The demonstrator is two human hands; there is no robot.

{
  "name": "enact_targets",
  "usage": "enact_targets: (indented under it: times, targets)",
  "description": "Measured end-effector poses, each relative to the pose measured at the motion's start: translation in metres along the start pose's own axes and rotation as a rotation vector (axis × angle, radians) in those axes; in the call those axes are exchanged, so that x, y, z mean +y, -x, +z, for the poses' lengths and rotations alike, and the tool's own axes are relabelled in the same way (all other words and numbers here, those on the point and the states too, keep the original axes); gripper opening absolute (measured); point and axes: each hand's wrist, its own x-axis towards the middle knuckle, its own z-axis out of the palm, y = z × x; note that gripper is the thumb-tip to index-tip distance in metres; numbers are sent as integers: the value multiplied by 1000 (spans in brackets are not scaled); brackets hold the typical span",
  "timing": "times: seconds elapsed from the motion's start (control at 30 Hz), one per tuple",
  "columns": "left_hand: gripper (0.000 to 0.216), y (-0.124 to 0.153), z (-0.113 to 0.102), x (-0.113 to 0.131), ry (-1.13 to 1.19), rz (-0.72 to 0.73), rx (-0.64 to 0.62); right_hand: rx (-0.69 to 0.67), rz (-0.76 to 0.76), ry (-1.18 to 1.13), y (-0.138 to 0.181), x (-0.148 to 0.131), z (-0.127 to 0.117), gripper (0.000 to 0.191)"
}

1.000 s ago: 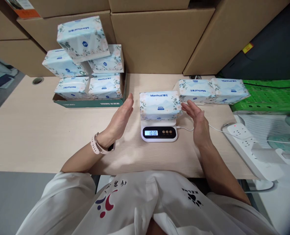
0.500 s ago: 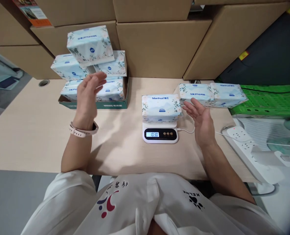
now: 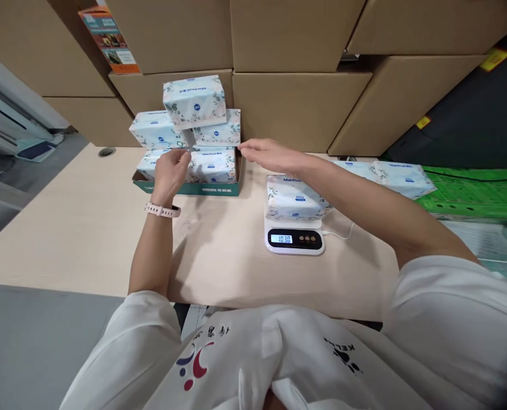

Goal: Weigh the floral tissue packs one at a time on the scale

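Note:
A tissue pack [image 3: 294, 197] lies on a small white scale [image 3: 294, 240] whose display reads 103.0. My left hand [image 3: 171, 169], with a watch on the wrist, is at the front of the stacked tissue packs [image 3: 193, 122] in a green tray [image 3: 189, 188]; its fingers are curled by a lower pack, and I cannot tell whether they grip it. My right hand [image 3: 267, 154] reaches across above the scale towards the stack, fingers stretched out flat, holding nothing.
Large cardboard boxes [image 3: 296, 102] stand along the back of the wooden table [image 3: 65, 228]. Two more tissue packs [image 3: 396, 176] lie at the right, next to a green crate [image 3: 479, 191]. A white cable [image 3: 341, 233] runs from the scale.
Both hands left the sides of the pack on the scale. The left went to the stack first, then the right arm swung over the scale towards it. The view turned left.

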Motion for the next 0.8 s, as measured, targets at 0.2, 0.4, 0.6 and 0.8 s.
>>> enact_targets:
  times: [0.2, 0.4, 0.6, 0.8]
  targets:
    - [64, 26, 17, 34, 189, 65, -309, 283, -56, 40, 81, 19, -32, 46]
    - [92, 61, 56, 62, 40, 257, -773, 821, 327, 55, 196, 95, -21, 68]
    - [101, 82, 74, 84, 47, 331, -944, 484, 391, -177, 204, 96, 23, 82]
    - [94, 83, 97, 166, 382, 409, -897, 985, 131, -94, 192, 102, -45, 71]
